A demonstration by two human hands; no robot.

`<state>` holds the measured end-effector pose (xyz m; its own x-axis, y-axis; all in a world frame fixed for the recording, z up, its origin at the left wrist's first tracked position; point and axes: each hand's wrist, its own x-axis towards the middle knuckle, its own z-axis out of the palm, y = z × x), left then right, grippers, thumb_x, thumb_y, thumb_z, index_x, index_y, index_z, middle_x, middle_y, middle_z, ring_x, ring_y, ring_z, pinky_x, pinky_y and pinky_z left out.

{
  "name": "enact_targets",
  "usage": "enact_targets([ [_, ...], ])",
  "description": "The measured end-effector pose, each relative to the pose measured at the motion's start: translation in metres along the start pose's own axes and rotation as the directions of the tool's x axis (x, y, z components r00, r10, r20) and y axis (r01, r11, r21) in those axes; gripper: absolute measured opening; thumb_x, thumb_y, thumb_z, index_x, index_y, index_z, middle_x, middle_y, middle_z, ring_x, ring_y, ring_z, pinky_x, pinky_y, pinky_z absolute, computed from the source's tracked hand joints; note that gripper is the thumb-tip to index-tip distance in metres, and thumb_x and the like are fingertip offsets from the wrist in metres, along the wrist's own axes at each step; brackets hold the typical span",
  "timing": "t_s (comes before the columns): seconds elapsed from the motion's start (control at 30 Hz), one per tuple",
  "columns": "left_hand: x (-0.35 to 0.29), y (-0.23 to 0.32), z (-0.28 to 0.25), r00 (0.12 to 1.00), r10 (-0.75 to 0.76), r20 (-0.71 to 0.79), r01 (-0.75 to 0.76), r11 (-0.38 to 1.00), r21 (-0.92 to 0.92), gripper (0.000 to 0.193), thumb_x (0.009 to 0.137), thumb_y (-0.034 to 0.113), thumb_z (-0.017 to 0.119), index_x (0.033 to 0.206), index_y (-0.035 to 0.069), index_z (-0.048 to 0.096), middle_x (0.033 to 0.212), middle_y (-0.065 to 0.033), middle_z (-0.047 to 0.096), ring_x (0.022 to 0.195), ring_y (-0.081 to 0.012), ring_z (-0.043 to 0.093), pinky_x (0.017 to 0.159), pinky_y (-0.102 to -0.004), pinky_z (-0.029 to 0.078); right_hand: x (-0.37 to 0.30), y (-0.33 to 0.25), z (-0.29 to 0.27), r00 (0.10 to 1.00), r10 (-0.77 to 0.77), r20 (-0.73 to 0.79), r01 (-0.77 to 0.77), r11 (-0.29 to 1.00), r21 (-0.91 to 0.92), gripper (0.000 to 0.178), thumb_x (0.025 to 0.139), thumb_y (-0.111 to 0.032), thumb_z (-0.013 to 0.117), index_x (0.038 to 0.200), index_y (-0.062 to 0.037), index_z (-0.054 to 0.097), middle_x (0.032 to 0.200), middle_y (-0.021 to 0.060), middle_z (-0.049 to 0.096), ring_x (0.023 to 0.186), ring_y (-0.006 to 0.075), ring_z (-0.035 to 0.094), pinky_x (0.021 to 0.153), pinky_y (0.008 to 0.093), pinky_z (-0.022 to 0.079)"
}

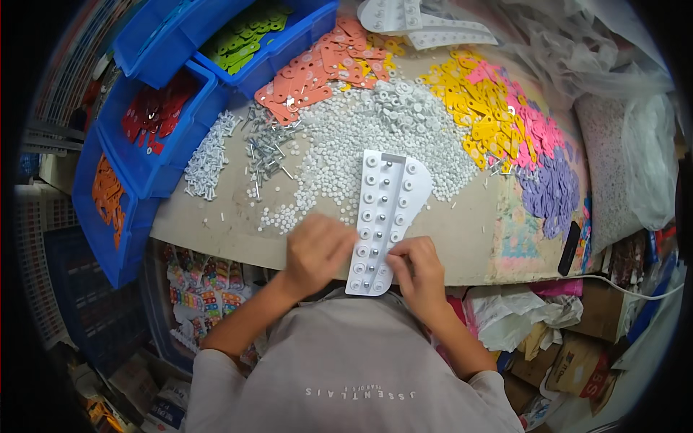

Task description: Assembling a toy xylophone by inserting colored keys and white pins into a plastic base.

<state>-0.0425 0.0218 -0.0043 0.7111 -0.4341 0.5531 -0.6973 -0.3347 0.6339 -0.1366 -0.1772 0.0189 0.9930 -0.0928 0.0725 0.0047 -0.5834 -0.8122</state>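
A long white plastic jig (384, 224) lies at the table's front edge, its upper end flaring to the right. White round rings sit along both its sides, and silver pins stand in a row down its middle channel. My left hand (317, 251) is beside the jig's left edge, smeared by motion, so its grip is unclear. At the lower right edge, my right hand (420, 270) has thumb and fingers pinched together over the white rings; anything between them is too small to make out. Beyond the jig spreads a heap of small white plastic discs (336, 155).
Blue bins (170, 162) at left hold red, orange and green pieces. White rivets (209, 159) and metal screws (267, 148) lie beside salmon tags (296, 86). Yellow tags (480, 108), pink tags (534, 119) and purple tags (552, 191) are piled right, near a black oblong object (570, 247).
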Motion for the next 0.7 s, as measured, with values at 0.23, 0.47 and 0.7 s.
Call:
enact_targets([
  [0.23,0.104,-0.068,-0.004,0.996,-0.088,-0.004,0.087,0.967,0.24,0.007,0.086,0.002,0.069,0.092,0.004,0.071,0.097,-0.0096,0.069,0.096,-0.0306,0.062,0.085,-0.0422,0.049,0.046,0.021,-0.035,0.938,-0.006,-0.348,-0.045,0.989,-0.139,0.007,0.092,0.002,0.064,0.097,0.0007,0.059,0.091,0.0152,0.06,0.083,0.0306,0.059,0.077,0.0342,0.048],
  [0.47,0.142,-0.113,0.049,0.991,0.055,0.121,-0.079,0.975,0.206,0.011,0.08,0.01,0.074,0.091,0.009,0.072,0.095,-0.0053,0.065,0.102,-0.0261,0.06,0.091,-0.0432,0.046,0.116,0.043,-0.047,0.961,-0.187,-0.204,0.092,0.91,-0.405,0.009,0.09,-0.001,0.065,0.098,0.0002,0.062,0.095,0.015,0.063,0.095,0.0334,0.059,0.087,0.0403,0.046],
  [0.7,0.143,-0.116,0.057,0.989,0.036,0.14,-0.073,0.961,0.266,0.012,0.08,0.01,0.075,0.087,0.008,0.066,0.091,-0.0063,0.063,0.098,-0.0272,0.059,0.089,-0.0421,0.046,0.172,0.052,-0.026,0.954,-0.254,-0.16,0.17,0.896,-0.41,0.007,0.086,-0.007,0.071,0.09,-0.0024,0.068,0.089,0.0132,0.066,0.092,0.0325,0.06,0.084,0.0418,0.047],
])
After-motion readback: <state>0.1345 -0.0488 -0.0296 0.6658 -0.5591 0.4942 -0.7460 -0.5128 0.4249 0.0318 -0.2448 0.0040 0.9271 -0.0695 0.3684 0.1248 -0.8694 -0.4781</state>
